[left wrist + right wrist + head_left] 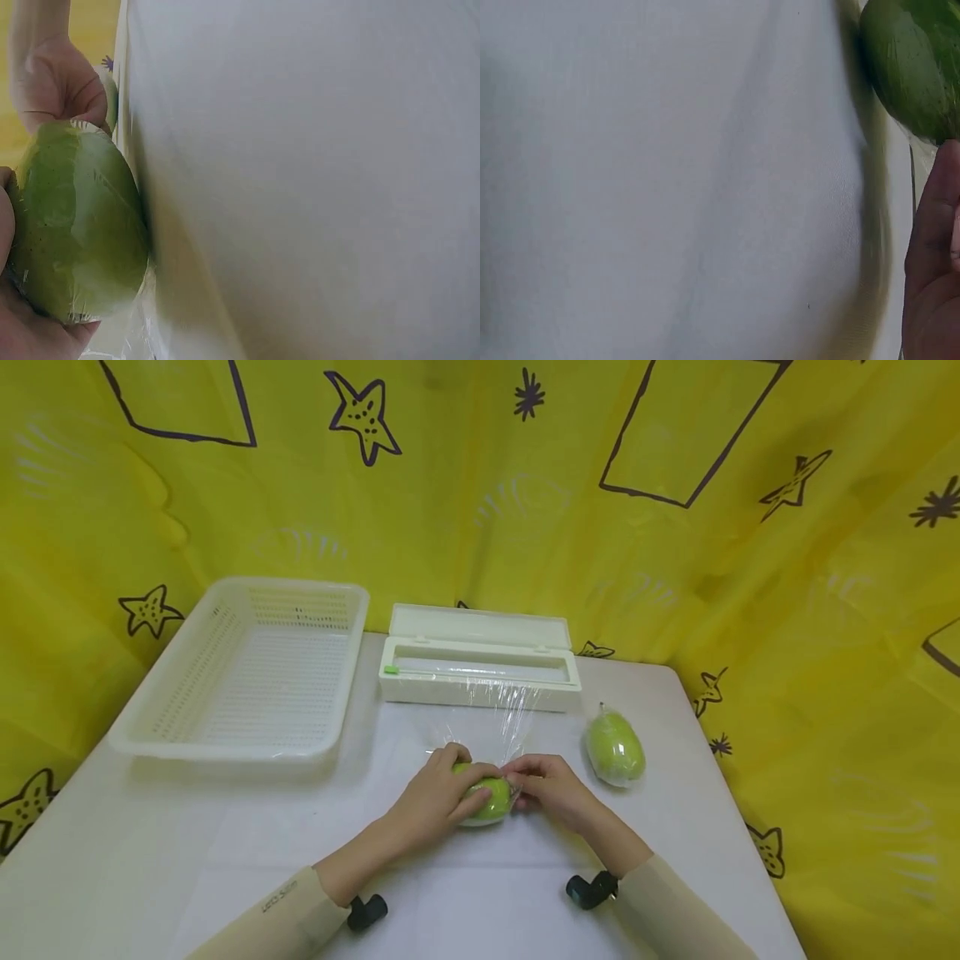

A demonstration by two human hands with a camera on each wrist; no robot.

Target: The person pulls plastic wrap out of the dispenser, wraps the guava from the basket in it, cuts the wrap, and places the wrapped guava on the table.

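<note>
A green mango [493, 803] lies on the white table, partly covered in clear cling film [513, 714]. My left hand [441, 792] grips it from above and the left, fingers spread over its top. At the mango's right end, my right hand [551, 787] pinches the gathered film. That film stretches back toward a white dispenser box [480, 695] with its lid raised and a roll inside. In the left wrist view the wrapped mango [82, 217] shows wrinkled film on its skin. The right wrist view catches the mango's end [915, 67] by the right fingertips.
A second green mango [615, 747], wrapped in film with a twisted tip, lies to the right of my right hand. On the left stands a white perforated basket [343, 693]. A yellow patterned curtain [480, 485] hangs behind the table [660, 860].
</note>
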